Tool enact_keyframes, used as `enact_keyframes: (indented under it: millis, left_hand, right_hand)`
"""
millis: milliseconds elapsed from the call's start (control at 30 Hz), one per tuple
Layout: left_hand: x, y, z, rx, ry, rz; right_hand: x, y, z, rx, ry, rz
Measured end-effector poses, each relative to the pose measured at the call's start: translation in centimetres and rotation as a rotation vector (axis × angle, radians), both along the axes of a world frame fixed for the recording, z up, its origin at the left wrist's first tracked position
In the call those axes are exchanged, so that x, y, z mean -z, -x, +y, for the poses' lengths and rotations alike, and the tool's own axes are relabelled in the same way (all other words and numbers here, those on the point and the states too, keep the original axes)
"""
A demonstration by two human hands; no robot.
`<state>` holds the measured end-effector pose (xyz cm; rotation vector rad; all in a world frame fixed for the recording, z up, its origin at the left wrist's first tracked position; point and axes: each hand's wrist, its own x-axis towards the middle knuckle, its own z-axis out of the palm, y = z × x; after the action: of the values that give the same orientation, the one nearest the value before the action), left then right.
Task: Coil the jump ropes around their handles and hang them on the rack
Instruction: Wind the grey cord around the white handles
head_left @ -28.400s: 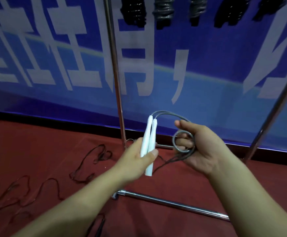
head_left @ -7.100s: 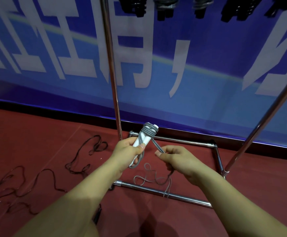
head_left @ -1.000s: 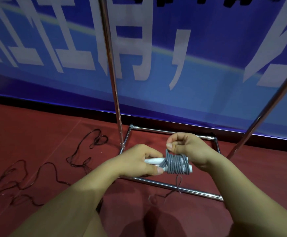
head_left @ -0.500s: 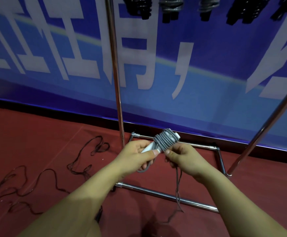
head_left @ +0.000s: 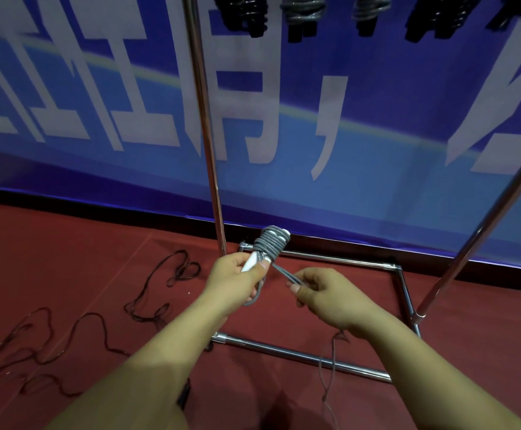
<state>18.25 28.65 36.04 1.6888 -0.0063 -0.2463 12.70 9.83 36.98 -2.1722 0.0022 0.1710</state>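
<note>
My left hand (head_left: 236, 282) grips the two white handles (head_left: 249, 262) of a grey jump rope, held together and tilted up to the right. Grey cord is wound in a thick coil (head_left: 270, 243) around their upper part. My right hand (head_left: 324, 294) pinches a taut doubled strand of that cord (head_left: 285, 273) just below and right of the coil. The loose tail (head_left: 330, 367) hangs under my right wrist toward the floor. The chrome rack's upright pole (head_left: 205, 125) stands behind the handles, and its base frame (head_left: 299, 358) lies on the floor below my hands.
Several coiled ropes (head_left: 302, 10) hang along the rack's top edge. A dark jump rope (head_left: 76, 321) sprawls loose on the red floor at left. A second slanted rack pole (head_left: 482, 231) rises at right. A blue banner (head_left: 377, 135) covers the wall behind.
My right hand has slid down and right away from the coil, drawing the cord strand taut. The handles stay in my left hand, tilted about the same.
</note>
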Motion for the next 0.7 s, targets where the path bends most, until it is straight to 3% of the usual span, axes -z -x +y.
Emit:
enact_keyframes:
  millis: [533,700]
  left_hand:
    - [2.2,-1.4,1.9,-0.028,-0.603,-0.171]
    - [2.4,-1.5,2.0,-0.023,-0.679,-0.162]
  right_hand:
    - [-1.2,0.6,1.1,-0.058,0.272,-0.015]
    - [-1.4,0.9,1.5,-0.089,0.307,-0.015]
